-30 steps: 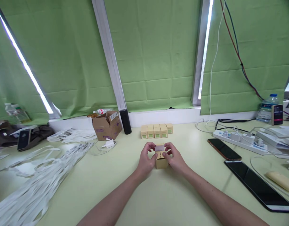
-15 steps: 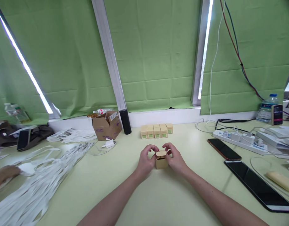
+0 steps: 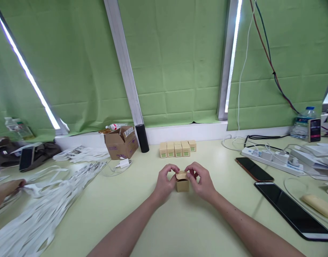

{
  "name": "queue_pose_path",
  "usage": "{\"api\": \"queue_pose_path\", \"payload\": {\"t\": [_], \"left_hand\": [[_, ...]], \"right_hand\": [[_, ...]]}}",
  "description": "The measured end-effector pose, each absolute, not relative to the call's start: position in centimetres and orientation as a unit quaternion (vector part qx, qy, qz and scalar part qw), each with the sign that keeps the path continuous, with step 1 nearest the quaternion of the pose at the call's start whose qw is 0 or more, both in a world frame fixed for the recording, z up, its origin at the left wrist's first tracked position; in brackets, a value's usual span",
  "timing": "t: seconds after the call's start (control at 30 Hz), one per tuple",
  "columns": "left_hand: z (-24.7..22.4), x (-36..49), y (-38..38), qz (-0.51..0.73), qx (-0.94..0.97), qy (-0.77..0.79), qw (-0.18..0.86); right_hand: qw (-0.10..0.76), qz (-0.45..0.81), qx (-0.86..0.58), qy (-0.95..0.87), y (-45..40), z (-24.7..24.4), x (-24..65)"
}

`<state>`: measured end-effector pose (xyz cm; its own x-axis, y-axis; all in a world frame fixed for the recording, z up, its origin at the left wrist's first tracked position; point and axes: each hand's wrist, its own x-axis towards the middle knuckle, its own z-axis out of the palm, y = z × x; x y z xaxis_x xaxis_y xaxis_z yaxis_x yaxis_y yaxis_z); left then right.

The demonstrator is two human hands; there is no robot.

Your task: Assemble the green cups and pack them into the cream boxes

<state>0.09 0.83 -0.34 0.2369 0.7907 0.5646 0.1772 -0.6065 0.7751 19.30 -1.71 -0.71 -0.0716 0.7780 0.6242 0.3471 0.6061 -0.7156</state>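
Note:
A small brown cardboard box (image 3: 182, 185) stands on the table between my hands, its top flap (image 3: 181, 175) raised and tilted at the back. My left hand (image 3: 166, 180) grips the box's left side, thumb low near the wall and index finger at the flap. On the other side, my right hand (image 3: 200, 178) has its thumb and bent fingers at the flap's right edge. What lies inside the box cannot be seen. Farther back, several similar small boxes (image 3: 174, 149) with green labels stand in a row.
A larger open carton (image 3: 121, 142) and a black cylinder (image 3: 142, 138) stand at the back left. White straps (image 3: 46, 203) spread across the left, where another person's hand (image 3: 9, 189) works. Phones (image 3: 255, 169), a tablet-like device (image 3: 292, 210) and a power strip (image 3: 272, 161) lie right.
The box's flap has tipped further back and down between my fingers. My right hand has shifted slightly, its fingers more bent. The other person's hand at left has moved among the straps.

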Motion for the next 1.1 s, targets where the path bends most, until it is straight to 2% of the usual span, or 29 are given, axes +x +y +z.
{"api": "queue_pose_path", "payload": {"t": [0.4,1.1], "left_hand": [[1.1,-1.3,0.4,0.473,0.819,0.296,0.136],[0.7,-1.3,0.3,0.468,0.837,0.269,0.087]], "right_hand": [[0.495,0.129,-0.404,-0.759,-1.6,-1.1,19.7],[0.483,-0.006,-0.356,-0.800,-1.4,-1.5,19.7]]}}
